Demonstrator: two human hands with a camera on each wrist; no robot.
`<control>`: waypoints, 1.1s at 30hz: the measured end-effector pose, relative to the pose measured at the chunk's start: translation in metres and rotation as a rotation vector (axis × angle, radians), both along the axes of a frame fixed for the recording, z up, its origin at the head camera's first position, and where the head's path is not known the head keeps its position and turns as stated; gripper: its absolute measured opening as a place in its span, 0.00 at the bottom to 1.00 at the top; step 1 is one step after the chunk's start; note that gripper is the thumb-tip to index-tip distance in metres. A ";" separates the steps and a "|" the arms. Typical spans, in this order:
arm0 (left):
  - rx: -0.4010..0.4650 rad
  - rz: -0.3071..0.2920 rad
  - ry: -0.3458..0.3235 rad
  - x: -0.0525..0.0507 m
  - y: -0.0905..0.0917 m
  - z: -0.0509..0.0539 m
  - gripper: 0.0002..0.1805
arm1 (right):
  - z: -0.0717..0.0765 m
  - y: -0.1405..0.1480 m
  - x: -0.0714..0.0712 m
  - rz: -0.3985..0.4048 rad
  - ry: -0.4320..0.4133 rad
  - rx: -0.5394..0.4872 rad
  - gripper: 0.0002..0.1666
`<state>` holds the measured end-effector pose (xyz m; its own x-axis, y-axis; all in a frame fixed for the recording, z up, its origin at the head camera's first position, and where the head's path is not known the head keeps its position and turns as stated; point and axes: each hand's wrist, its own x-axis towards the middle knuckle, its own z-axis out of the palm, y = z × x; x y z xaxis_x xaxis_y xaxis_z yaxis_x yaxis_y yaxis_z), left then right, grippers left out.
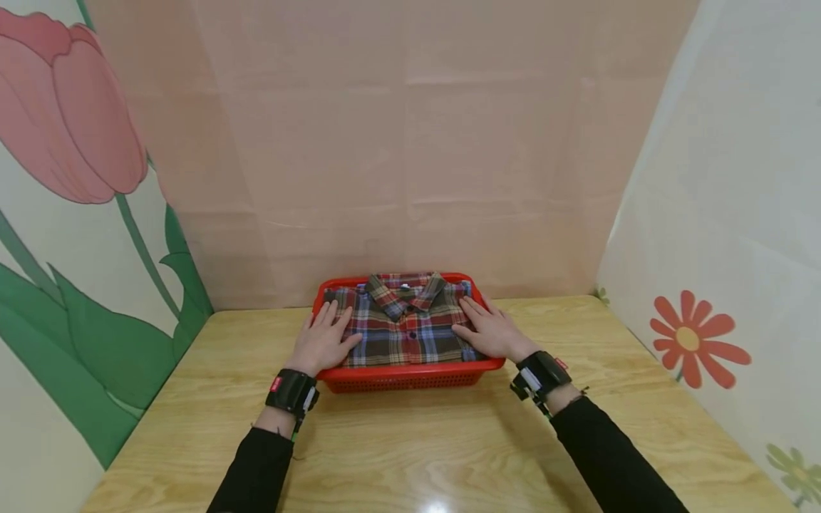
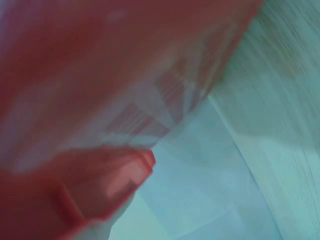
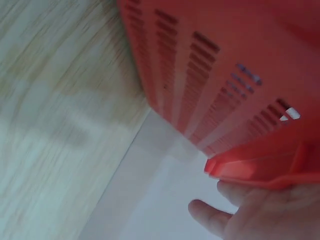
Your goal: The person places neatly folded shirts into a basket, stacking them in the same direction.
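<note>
A plaid collared shirt [image 1: 410, 333], folded with its buttoned front up, lies in a red plastic basket [image 1: 410, 372]. My left hand [image 1: 323, 345] rests on the shirt's left side, fingers spread. On the opposite side, my right hand [image 1: 494, 332] lies over the basket's rim, with fingertips and thumb on the fabric. The right wrist view shows some of its fingers outside the rim, beside the slotted basket wall [image 3: 175, 65]. A blurred red basket side [image 2: 100, 65] fills much of the left wrist view, where the left fingers are hidden.
The basket stands on a light wooden table [image 1: 410, 442], close to a pinkish-brown backdrop [image 1: 398, 157]. A tulip-printed panel [image 1: 70, 114] borders the table on the left, and a flower-printed white panel [image 1: 725, 199] on the right.
</note>
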<state>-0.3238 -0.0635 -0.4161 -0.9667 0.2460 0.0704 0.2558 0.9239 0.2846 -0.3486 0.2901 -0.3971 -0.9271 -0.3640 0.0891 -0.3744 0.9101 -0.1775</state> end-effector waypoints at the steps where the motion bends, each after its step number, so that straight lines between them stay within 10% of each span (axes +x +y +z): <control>1: 0.001 -0.006 -0.002 -0.001 -0.002 -0.001 0.38 | 0.000 0.000 -0.001 0.007 -0.009 0.009 0.44; 26: -0.005 -0.001 -0.069 -0.021 -0.017 -0.001 0.36 | 0.011 0.000 -0.022 -0.009 -0.089 0.187 0.34; 33: 0.091 -0.011 -0.027 -0.020 -0.017 -0.003 0.35 | 0.002 0.009 -0.024 0.090 -0.040 0.035 0.34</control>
